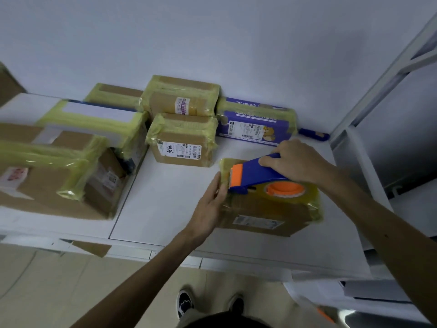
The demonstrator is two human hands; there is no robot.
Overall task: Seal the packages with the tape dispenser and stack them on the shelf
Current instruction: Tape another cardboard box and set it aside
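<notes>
The package being taped (264,216), a brown cardboard box wrapped in yellowish tape, lies on the white counter (170,202) at the near right. The blue and orange tape dispenser (255,176) sits on top of it, its orange front end at the box's left top edge and its tape roll toward the right. The right hand (295,162) comes from the right and grips the dispenser's blue handle, fingers curled round it. The left hand (208,207) lies flat, fingers straight, against the box's left side, its fingertips just beside the dispenser's front end.

Farther back stand a taped box with a handwritten label (182,143), another taped box (182,98) behind it, and a purple box (255,124) against the wall. To the left sit a large brown box (59,176) and a white box (94,119), both taped.
</notes>
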